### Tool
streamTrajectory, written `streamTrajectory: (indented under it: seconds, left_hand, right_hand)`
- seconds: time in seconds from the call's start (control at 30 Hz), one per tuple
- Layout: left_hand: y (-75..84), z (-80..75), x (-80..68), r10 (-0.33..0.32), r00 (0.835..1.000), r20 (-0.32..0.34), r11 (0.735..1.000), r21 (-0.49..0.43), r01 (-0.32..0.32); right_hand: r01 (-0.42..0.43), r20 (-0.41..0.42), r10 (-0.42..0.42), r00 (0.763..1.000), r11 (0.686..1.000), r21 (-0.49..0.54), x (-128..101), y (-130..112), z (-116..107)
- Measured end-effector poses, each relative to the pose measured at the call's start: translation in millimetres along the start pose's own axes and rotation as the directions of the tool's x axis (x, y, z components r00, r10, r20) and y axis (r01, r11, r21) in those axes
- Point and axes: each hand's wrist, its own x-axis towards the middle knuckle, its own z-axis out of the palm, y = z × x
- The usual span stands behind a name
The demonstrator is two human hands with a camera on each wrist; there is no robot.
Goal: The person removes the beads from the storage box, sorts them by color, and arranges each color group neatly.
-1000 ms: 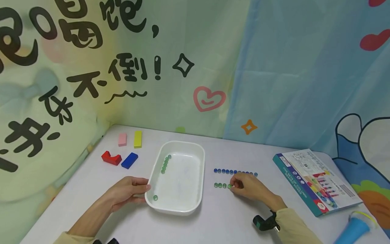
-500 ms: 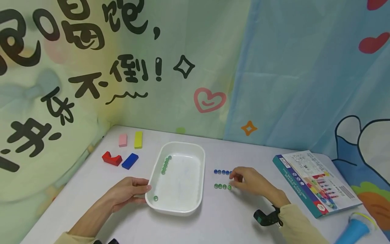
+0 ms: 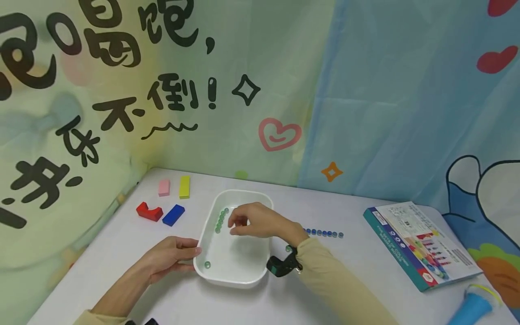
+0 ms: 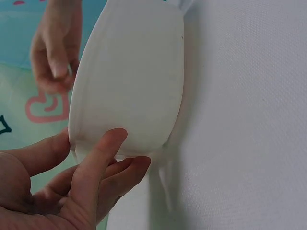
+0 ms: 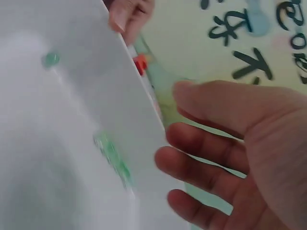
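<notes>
My left hand (image 3: pixel 172 253) grips the left side of a white plastic tray (image 3: pixel 243 270), its thumb at the rim and other fingers beneath, as the left wrist view shows. Over the tray hovers my right hand (image 3: pixel 262 221); the right wrist view shows its fingers (image 5: pixel 211 158) loosely bent and apart, with nothing between them. Inside the tray, several translucent green beads (image 3: pixel 220 221) form a row along the left wall, and a single green bead (image 3: pixel 207 265) lies near the front left corner. On the table to the right, a green bead (image 3: pixel 288 248) peeks out behind my right wrist.
A row of blue beads (image 3: pixel 325 233) lies right of the tray, partly behind my right arm. Red (image 3: pixel 149 211), blue (image 3: pixel 173 215), pink (image 3: pixel 164 188) and yellow (image 3: pixel 184 187) blocks sit at back left. A flat box (image 3: pixel 422 243) and a blue cone-shaped object (image 3: pixel 471 308) are at right.
My right hand has moved left from the bead rows on the table to above the tray, and its arm now covers most of the green row. My left hand stays on the tray.
</notes>
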Motion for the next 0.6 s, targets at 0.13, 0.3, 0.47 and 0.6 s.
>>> streamTrajectory:
  seconds: [0.13, 0.3, 0.47, 0.6]
  left_hand:
    - [2.2, 0.4, 0.7, 0.028, 0.999, 0.018, 1.0, -0.008, -0.028]
    - [3.2, 1.2, 0.3, 0.043, 0.998, 0.04, 0.999, -0.014, -0.043]
    - [0.9, 0.7, -0.6, 0.053, 0.997, 0.048, 0.998, -0.029, -0.051]
    - [-0.6, -0.3, -0.8, 0.067, 0.996, 0.052, 0.997, -0.047, -0.064]
  right_hand:
    - [-0.036, 0.12, 0.037, 0.992, 0.999, -0.011, 29.1, -8.1, 18.1]
    - [-0.132, 0.25, 0.136, 0.959, 0.991, -0.033, 46.8, -7.7, 39.2]
    - [-0.156, 0.313, 0.16, 0.936, 0.987, -0.037, 53.5, -9.7, 54.9]
    - [-0.164, 0.311, 0.173, 0.934, 0.985, -0.054, 56.4, -13.0, 63.5]
